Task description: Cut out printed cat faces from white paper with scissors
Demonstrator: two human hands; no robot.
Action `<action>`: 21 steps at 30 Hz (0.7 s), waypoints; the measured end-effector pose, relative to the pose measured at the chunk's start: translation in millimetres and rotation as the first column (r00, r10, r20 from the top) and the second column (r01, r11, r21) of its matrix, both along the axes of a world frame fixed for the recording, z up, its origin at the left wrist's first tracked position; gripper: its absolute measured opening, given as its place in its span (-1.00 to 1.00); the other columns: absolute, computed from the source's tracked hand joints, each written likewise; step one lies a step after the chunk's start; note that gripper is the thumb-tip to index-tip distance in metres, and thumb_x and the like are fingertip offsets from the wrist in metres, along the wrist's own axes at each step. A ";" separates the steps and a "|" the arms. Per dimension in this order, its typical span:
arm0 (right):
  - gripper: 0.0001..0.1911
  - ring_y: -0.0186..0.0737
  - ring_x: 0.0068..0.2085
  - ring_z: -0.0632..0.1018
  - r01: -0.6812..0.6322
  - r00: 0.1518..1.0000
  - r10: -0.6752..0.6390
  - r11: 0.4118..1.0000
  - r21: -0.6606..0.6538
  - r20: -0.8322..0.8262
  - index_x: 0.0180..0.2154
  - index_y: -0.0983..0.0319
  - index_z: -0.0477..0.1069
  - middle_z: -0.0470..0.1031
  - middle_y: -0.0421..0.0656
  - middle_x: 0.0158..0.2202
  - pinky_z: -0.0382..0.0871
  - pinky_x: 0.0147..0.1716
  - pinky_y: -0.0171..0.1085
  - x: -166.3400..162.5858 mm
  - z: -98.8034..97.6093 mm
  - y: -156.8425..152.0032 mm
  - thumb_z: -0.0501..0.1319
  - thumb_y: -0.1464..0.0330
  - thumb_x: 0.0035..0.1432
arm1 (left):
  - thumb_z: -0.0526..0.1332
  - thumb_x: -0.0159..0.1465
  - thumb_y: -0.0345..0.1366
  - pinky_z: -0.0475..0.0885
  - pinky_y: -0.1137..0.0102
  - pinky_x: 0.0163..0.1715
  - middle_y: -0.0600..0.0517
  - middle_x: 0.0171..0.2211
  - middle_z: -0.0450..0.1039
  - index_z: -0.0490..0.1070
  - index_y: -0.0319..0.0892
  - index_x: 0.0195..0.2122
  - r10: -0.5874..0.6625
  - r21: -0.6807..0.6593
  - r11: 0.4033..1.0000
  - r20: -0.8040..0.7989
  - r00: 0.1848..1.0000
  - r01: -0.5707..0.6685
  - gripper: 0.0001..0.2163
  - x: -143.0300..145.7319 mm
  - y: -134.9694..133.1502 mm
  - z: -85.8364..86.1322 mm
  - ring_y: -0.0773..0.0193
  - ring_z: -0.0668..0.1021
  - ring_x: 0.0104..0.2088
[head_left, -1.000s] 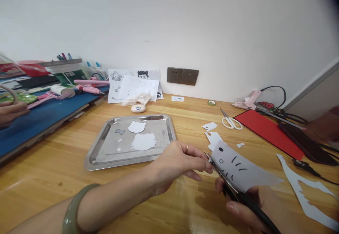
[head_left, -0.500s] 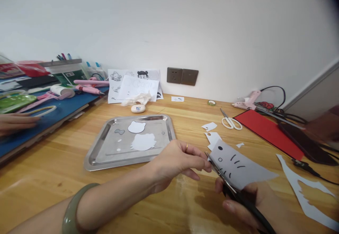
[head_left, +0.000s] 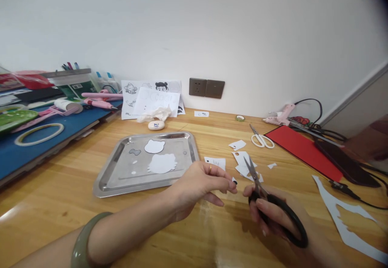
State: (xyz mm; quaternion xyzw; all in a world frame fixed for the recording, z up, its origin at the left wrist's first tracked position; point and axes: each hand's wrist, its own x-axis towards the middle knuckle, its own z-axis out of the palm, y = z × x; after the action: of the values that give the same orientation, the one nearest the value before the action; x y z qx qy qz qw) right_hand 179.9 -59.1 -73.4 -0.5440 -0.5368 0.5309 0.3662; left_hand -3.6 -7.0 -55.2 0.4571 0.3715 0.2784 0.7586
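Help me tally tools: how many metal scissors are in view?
2: black-handled scissors in the right hand; white-handled scissors beside the red rectangular panel. More may be hidden.

"Inspector: what do I log as worn?"
"From my remote station I record a smooth, glossy grey-green bangle [head_left: 79,241], broad-banded, around the left forearm [head_left: 136,217]."
"And beyond the bangle?"
"One slim gold-coloured ring [head_left: 210,168] on a left hand [head_left: 206,184] finger."

Black-handled scissors [head_left: 260,189], seemingly slightly open

L hand [head_left: 206,185] pinches sm. blk-dotted paper bit [head_left: 234,182], R hand [head_left: 277,213] holds blk-hndl scissors [head_left: 262,191] nr. it.
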 end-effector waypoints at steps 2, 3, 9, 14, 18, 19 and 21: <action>-0.73 -0.29 -0.61 0.43 0.112 0.994 -0.112 0.987 0.113 0.001 -0.33 0.20 0.31 0.45 -0.20 -0.55 0.30 -0.64 -0.35 1.1 -4.6 1.0 0.23 0.22 -0.10 | 0.25 -0.07 -0.37 0.35 0.57 -0.56 0.04 -0.50 0.43 0.43 -0.25 -0.50 -0.042 0.003 0.999 -0.027 0.999 0.042 -0.91 1.0 -1.5 -3.2 0.38 0.43 -0.41; -0.73 -0.25 -0.54 0.46 0.151 0.988 -0.152 0.978 0.141 -0.004 -0.31 0.17 0.29 0.48 -0.17 -0.48 0.34 -0.59 -0.33 0.9 -6.2 0.8 0.25 0.26 -0.11 | 0.25 -0.07 -0.37 0.34 0.57 -0.56 0.04 -0.50 0.43 0.43 -0.25 -0.51 -0.071 0.006 0.997 -0.047 0.996 0.072 -0.92 1.6 -2.5 -5.3 0.38 0.43 -0.42; -0.71 -0.24 -0.46 0.51 0.057 0.996 -0.067 0.983 0.174 0.053 -0.30 0.13 0.24 0.48 -0.22 -0.46 0.40 -0.48 -0.33 -5.1 -5.6 -3.1 0.27 0.32 -0.12 | 0.19 -0.08 -0.36 0.31 0.53 -0.56 0.07 -0.55 0.41 0.42 -0.25 -0.56 -0.241 0.050 0.965 -0.218 0.946 0.257 -0.92 7.3 -8.2 -16.8 0.39 0.41 -0.49; -0.74 -0.26 -0.50 0.47 -0.028 0.995 0.014 0.990 0.137 0.100 -0.30 0.17 0.20 0.42 -0.24 -0.51 0.34 -0.55 -0.32 -10.0 -4.9 -5.0 0.21 0.33 -0.07 | 0.20 -0.12 -0.35 0.28 0.51 -0.56 0.10 -0.58 0.37 0.40 -0.24 -0.57 -0.266 0.024 0.959 -0.270 0.925 0.283 -0.92 10.3 -10.1 -17.7 0.40 0.38 -0.52; -0.76 -0.30 -0.54 0.43 -0.033 0.992 0.020 0.995 0.099 0.128 -0.31 0.18 0.19 0.38 -0.27 -0.53 0.30 -0.57 -0.34 -13.0 -3.9 -5.5 0.19 0.37 -0.07 | 0.19 -0.12 -0.35 0.27 0.52 -0.56 0.11 -0.58 0.36 0.40 -0.23 -0.57 -0.272 0.023 0.958 -0.259 0.927 0.287 -0.92 10.0 -10.6 -17.6 0.42 0.36 -0.53; -0.76 -0.31 -0.54 0.42 -0.030 0.991 0.017 0.995 0.099 0.131 -0.31 0.17 0.19 0.38 -0.27 -0.53 0.30 -0.57 -0.34 -13.6 -3.4 -5.9 0.19 0.38 -0.08 | 0.19 -0.11 -0.35 0.27 0.52 -0.55 0.12 -0.58 0.35 0.40 -0.22 -0.56 -0.268 0.029 0.958 -0.256 0.929 0.284 -0.92 9.9 -10.7 -17.5 0.42 0.36 -0.54; -0.77 -0.31 -0.54 0.41 -0.013 0.991 -0.002 0.994 0.110 0.133 -0.32 0.17 0.20 0.37 -0.28 -0.55 0.29 -0.58 -0.34 -14.3 -2.5 -6.8 0.19 0.41 -0.09 | 0.18 -0.10 -0.35 0.26 0.52 -0.56 0.13 -0.60 0.33 0.39 -0.22 -0.57 -0.261 0.037 0.960 -0.250 0.932 0.279 -0.93 9.6 -11.0 -17.2 0.43 0.34 -0.55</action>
State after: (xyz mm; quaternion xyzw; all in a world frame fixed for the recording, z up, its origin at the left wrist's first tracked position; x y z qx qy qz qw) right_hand 165.6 -65.9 -75.9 -0.5554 -0.5901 0.4639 0.3578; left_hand 6.0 -18.0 -72.4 0.5615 0.3849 0.1265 0.7215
